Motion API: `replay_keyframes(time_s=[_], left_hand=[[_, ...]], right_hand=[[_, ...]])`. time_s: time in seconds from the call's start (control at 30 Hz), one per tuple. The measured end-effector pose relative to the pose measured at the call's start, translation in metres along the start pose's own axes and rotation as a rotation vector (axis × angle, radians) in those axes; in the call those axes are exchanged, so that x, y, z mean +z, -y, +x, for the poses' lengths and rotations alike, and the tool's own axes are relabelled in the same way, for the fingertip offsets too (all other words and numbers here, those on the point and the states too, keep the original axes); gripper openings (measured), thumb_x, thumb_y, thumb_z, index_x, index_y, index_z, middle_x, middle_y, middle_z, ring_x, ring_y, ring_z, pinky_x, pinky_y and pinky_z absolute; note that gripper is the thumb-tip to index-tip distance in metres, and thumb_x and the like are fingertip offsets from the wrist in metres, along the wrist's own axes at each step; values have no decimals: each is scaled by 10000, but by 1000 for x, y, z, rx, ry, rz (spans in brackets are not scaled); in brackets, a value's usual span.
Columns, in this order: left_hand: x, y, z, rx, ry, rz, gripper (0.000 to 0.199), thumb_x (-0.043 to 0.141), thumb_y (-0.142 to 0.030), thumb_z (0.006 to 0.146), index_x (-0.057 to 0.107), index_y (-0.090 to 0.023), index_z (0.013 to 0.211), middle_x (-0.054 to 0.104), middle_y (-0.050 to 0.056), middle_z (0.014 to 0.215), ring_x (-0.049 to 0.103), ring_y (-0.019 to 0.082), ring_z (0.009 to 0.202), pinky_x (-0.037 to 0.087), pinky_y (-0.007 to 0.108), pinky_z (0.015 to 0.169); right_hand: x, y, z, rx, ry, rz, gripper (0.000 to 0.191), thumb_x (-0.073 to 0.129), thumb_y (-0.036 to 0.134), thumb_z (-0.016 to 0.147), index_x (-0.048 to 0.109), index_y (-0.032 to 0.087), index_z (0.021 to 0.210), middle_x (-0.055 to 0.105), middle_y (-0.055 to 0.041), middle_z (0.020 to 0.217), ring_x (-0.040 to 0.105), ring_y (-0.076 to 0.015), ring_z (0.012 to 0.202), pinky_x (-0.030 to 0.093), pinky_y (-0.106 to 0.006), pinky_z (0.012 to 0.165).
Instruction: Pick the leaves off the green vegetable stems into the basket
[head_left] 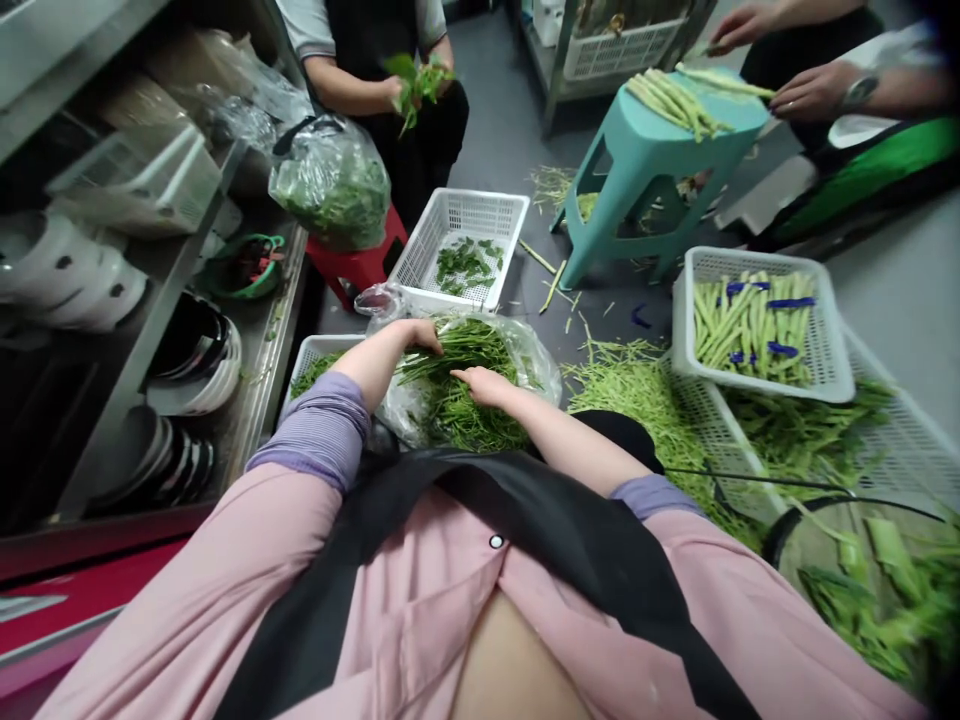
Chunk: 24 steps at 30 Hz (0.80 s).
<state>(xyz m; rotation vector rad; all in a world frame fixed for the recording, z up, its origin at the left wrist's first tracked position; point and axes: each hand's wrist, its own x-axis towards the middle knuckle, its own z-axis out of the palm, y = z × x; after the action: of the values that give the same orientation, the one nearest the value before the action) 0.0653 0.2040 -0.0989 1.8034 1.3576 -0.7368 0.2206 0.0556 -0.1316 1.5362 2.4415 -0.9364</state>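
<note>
A clear plastic bag [541, 362] lies spread in front of my lap, filled with thin-stemmed leafy greens [480, 422]. My left hand [426, 336] is closed around a bunch of the green stems [474, 340] at the bag's far side. Over the same heap, my right hand [486, 386] points leftward, its index finger partly extended and the other fingers curled in. Whatever its fingertips pinch is too small to make out. To the left, partly behind my left forearm, stands a white basket [306, 352] with more greens.
A white basket [517, 215] with loose leaves stands ahead. A stuffed bag [334, 185] rests on a red stool [337, 262]. Trimmings [626, 400] cover the floor at right, beside a basket of bundled stalks [757, 335]. Two co-workers handle vegetables, one at a teal stool [637, 165].
</note>
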Motion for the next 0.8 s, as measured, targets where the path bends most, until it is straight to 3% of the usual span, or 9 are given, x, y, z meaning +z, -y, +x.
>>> replay_keyframes(time_s=[0.17,0.4,0.6,0.8], left_hand=[[6,6,7,32,-12,12,533,797,-377,612,711,-88,1052,732,103,982,664,205,887,534,255,798],[9,11,8,46,25,-63,484,762,-376,646,728,-94,1038,736,96,900,667,178,809,536,252,784],[9,10,10,50,89,-93,280,723,-266,663,743,-113,897,721,77,788,657,166,736,541,259,734],[12,3,16,30,98,-90,138,640,-203,687,708,-96,742,640,64,610,598,137,590,523,256,638]], right_hand=[[6,11,16,72,-37,174,699,476,117,861,272,168,1528,501,-125,1426,523,-212,1268,414,-295,1046],[17,14,31,104,-18,117,689,418,103,871,235,164,1532,507,-150,1391,548,-216,1222,438,-301,1006],[27,12,36,109,-8,48,681,389,53,843,290,169,1507,511,-170,1331,571,-237,1144,480,-338,938],[28,22,39,120,-105,-22,591,267,84,909,321,184,1490,432,-203,1363,465,-284,1212,469,-421,938]])
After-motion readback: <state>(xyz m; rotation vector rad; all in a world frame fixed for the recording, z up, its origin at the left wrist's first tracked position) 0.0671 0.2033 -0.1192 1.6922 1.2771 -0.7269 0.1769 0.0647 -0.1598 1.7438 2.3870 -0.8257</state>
